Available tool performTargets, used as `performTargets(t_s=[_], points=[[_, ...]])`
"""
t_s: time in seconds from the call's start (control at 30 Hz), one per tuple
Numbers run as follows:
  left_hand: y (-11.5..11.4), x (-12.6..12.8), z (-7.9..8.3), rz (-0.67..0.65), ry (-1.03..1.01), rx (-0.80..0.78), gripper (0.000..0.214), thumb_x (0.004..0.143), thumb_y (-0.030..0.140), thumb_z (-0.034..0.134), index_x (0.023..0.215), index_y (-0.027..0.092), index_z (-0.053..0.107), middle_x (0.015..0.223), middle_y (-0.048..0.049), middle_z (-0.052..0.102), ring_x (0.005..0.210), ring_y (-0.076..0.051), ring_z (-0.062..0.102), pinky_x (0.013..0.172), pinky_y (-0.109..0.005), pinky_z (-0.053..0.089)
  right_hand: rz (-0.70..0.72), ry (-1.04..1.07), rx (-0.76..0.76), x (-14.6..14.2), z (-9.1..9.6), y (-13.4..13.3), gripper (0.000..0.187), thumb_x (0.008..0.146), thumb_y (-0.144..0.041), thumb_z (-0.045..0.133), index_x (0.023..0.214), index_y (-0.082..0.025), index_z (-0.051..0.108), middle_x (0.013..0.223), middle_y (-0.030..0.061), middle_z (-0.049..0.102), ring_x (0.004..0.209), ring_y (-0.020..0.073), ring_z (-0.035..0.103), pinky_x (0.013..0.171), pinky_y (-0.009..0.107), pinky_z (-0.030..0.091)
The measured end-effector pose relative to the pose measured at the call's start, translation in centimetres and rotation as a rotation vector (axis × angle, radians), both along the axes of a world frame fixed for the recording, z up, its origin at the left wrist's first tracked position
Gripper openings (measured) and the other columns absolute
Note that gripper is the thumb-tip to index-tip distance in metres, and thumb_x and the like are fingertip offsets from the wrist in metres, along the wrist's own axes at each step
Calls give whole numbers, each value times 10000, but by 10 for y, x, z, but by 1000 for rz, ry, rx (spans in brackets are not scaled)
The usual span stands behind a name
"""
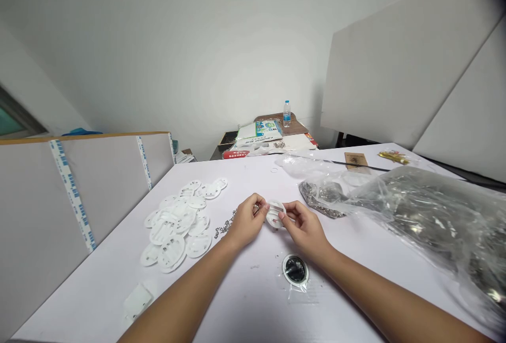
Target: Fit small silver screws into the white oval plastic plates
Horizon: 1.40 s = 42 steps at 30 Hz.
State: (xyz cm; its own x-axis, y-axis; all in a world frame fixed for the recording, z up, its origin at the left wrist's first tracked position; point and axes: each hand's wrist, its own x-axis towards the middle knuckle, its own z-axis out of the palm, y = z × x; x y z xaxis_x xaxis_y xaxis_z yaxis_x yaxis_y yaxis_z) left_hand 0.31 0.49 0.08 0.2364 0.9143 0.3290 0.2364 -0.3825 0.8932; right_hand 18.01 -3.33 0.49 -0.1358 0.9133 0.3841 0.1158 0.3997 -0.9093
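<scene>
A small white round plastic disc (275,213) is held between both hands above the white table (245,301). My left hand (245,222) pinches its left edge, with a small metal piece at the fingertips. My right hand (302,227) grips the disc's right side with curled fingers. A pile of several identical white discs (177,222) lies to the left. Small metal parts (224,225) are scattered by my left hand.
A round black-and-white part in a clear bag (295,270) lies near my right wrist. A large clear plastic bag (427,216) with metal pieces fills the right. A white card (136,301) lies front left. A water bottle (286,113) and papers stand behind. Boards lean on both sides.
</scene>
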Motion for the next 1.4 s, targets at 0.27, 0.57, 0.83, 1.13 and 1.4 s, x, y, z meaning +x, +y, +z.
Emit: performTargets(t_s=[0.27, 0.57, 0.83, 1.13, 1.4], points=[[12, -5, -1, -122, -166, -90, 253, 816, 381, 651, 845, 144, 567, 789, 0, 563, 714, -91, 493, 668, -207, 388, 83, 25, -9, 3, 1, 0, 218, 904, -363, 633, 1017, -180, 598, 1017, 88, 700, 906, 204, 685, 779, 311, 537], [17, -12, -3, -215, -184, -108, 296, 827, 425, 646, 867, 136, 594, 793, -7, 574, 703, -87, 482, 649, -206, 371, 66, 62, -20, 8, 6, 3, 216, 904, -373, 631, 992, -178, 598, 904, 51, 706, 802, 167, 679, 719, 280, 539], [12, -9, -4, -160, -152, -106, 297, 840, 438, 625, 834, 150, 554, 716, 23, 509, 626, -67, 407, 599, -201, 328, 157, -27, 30, 7, 2, 1, 337, 886, -362, 651, 1162, -208, 538, 1123, 92, 657, 991, 206, 661, 815, 335, 558], [2, -4, 3, -185, -15, -110, 316, 869, 481, 567, 892, 166, 577, 741, 17, 520, 662, -86, 415, 636, -219, 347, 41, -433, 174, 13, 4, 7, 838, 673, -386, 828, 1382, -234, 407, 1313, 111, 567, 1194, 274, 558, 1007, 419, 451], [5, -18, 5, -184, 149, -39, 324, 949, 418, 393, 1078, 213, 608, 1051, -59, 617, 929, -159, 581, 852, -302, 460, 3, -697, 140, 28, 11, 11, 697, 705, -416, 764, 1269, -208, 412, 1061, 81, 627, 867, 224, 611, 761, 355, 485]])
